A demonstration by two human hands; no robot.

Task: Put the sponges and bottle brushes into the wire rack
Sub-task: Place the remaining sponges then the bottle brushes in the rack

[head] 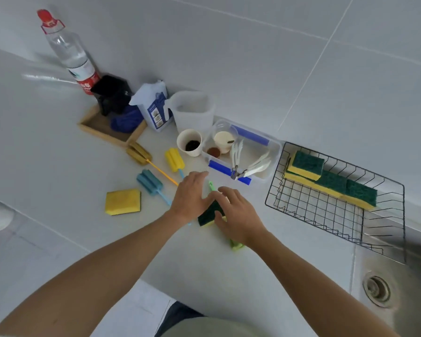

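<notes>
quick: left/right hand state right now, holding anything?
Left hand: open, fingers straight, holding nothing.
Right hand: fingers spread over the green-topped sponge on the counter; cannot tell whether its grip has closed.

Yellow-green sponges (331, 184); black wire rack (384, 229)

Both hands meet over a green-topped sponge (208, 212) on the white tabletop (204, 268): the right hand (238, 215) curls its fingers onto it, the left hand (190, 198) hovers flat beside. Three sponges (331, 184) lie in the wire rack (326, 215) at right; a yellow sponge (123, 201) and three bottle brushes (153, 182) lie left.
</notes>
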